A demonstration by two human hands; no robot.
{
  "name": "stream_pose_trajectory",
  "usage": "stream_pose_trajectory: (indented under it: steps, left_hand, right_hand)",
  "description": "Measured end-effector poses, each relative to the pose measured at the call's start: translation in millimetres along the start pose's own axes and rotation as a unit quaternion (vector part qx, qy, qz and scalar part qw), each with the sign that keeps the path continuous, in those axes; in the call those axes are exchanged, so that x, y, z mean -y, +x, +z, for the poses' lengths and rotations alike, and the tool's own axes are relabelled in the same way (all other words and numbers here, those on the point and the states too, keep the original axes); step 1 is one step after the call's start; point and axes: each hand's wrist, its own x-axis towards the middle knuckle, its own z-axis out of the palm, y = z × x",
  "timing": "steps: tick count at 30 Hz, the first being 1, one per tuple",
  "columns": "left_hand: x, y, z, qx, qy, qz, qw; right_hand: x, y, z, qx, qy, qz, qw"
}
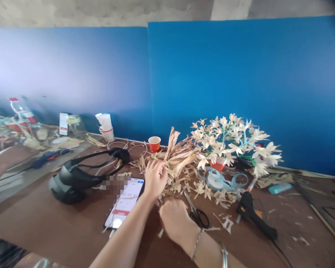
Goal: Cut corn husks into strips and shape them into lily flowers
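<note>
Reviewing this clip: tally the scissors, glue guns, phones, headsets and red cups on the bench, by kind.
Scissors: 1
Hot glue gun: 1
Smartphone: 1
Headset: 1
Red paper cups: 2
Total: 6

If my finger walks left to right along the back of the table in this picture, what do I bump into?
Bottle → white cup → red cup → flowers

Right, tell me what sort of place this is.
Most likely a craft workbench: there's a heap of dried corn husks, a glue gun and a bunch of cream husk flowers.
</note>
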Motion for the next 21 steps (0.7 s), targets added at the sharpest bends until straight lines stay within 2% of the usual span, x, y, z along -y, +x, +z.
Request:
stream_pose_trajectory:
  steps: [3,6,11,14,17,19,21]
  left_hand:
    - [0,0,0.5,0.004,-0.003,0.0,1.0]
    - [2,0,2.2,0.0,-0.003,0.005,1.0]
    - [3,-1,5.0,-0.003,-0.007,0.002,1.0]
    - [2,-2,5.6,-0.002,-0.012,0.002,1.0]
    - [1,-3,5.7,-0.002,-0.015,0.009,1.0]
    - [1,-3,5.5,0.0,-0.012,0.01,1.0]
    - [1,-2,5.2,0.001,-0.007,0.007,1.0]
  right_hand:
    - [-3,1,0,-0.002,-0.049,-0.033,0.998]
    - [-19,-4,-9,-0.031,-0.005,0.005,0.999]
    - [-60,-13,-24,-0.052,0.064,0.072,0.994]
    - [-78,-13,-28,-0.032,0.087,0.082,0.992]
    - [-83,-8,-30,-0.05,0.034,0.091,0.994]
    - [-80,-1,-30,-0.08,-0.012,0.098,0.992]
    - [-75,7,-28,-0.077,-0.048,0.09,0.992]
